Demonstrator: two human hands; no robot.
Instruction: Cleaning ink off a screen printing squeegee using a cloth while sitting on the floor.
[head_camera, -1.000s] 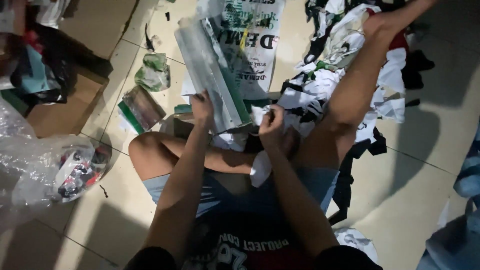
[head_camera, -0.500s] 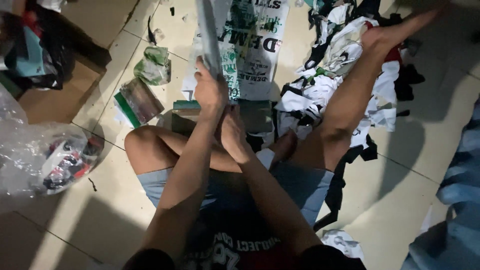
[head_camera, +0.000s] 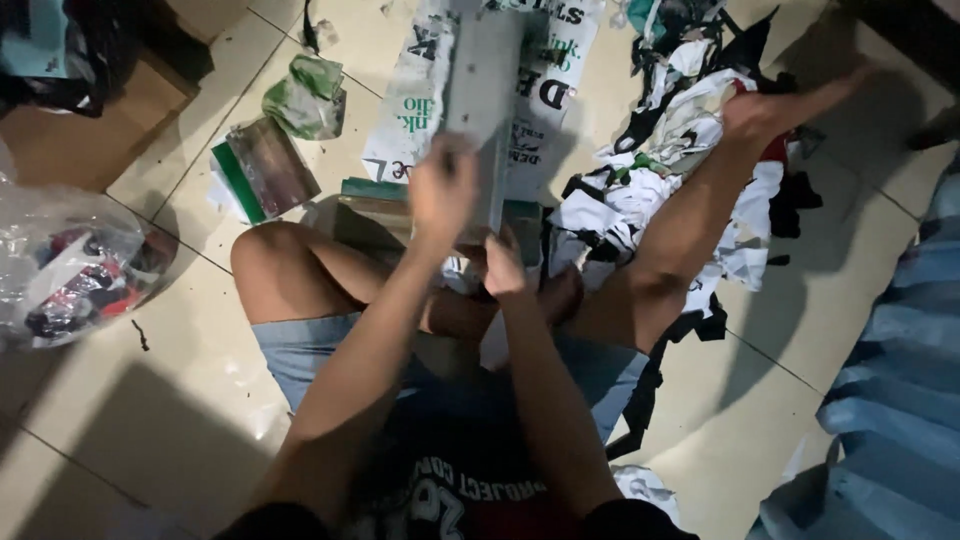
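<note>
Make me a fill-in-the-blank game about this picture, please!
1. The left hand holds up a flat grey ____.
2. The right hand grips the packet's ____ end.
3. The person sits on a tiled ____.
4. The clear bag of clothes lies on the person's ____ side.

Missing words: packet; bottom; floor; left

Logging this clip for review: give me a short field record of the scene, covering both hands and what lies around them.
setting: person seated on tiled floor
left hand: grips a flat grey packet held upright
right hand: at the packet's lower edge
left of hands: green-edged packet, crumpled green bag
right of hands: pile of fabric scraps
far left: clear plastic bag, cardboard box
</note>
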